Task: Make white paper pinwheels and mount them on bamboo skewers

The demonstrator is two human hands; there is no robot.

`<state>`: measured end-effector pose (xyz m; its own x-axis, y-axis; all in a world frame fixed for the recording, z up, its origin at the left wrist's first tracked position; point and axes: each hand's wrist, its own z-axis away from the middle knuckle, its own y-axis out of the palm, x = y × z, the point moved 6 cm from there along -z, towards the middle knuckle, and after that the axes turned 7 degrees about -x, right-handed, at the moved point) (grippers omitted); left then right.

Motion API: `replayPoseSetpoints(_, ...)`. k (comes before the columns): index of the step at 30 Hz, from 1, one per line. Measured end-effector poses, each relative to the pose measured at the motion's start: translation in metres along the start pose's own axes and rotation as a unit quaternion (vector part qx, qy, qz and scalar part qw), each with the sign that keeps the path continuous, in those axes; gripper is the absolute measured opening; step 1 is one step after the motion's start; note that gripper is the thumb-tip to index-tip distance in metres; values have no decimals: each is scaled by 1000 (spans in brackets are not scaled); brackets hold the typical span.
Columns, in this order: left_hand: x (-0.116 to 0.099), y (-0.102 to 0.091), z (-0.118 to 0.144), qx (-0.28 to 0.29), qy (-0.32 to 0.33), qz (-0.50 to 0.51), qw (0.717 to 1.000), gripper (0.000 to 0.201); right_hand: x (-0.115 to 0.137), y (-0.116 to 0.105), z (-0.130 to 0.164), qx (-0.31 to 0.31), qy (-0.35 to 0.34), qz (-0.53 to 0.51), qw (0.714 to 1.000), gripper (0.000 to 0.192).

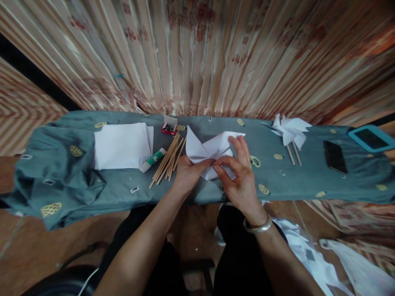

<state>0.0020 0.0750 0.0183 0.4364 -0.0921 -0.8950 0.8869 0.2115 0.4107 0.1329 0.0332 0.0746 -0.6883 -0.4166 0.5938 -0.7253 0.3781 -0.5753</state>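
Observation:
A white paper pinwheel (205,150), its corners folded inward, is held above the cloth in both hands. My left hand (189,174) grips its near left side, thumb reaching to the middle. My right hand (239,172) has thumb and index finger pinched at that same middle, the other fingers raised along the paper's right side. Something small and dark shows between the fingertips; it is too small to name. Left of the hands lie several thin wooden sticks (168,160), a green and white glue stick (153,159) and a small open red box (169,125) with tiny metal pieces.
A stack of white paper (121,146) lies at the left on the teal cloth (302,176). Finished pinwheels (290,129) on sticks, a dark phone (335,157) and a blue-framed device (372,137) lie right. Yellow-green scissors handles (255,161) show beside my right hand.

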Motion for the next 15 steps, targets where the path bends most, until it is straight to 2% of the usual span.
replayPoseSetpoints(15, 4, -1, 2, 3, -49, 17, 999, 24, -7, -2, 2, 23, 8, -4, 1000, 10)
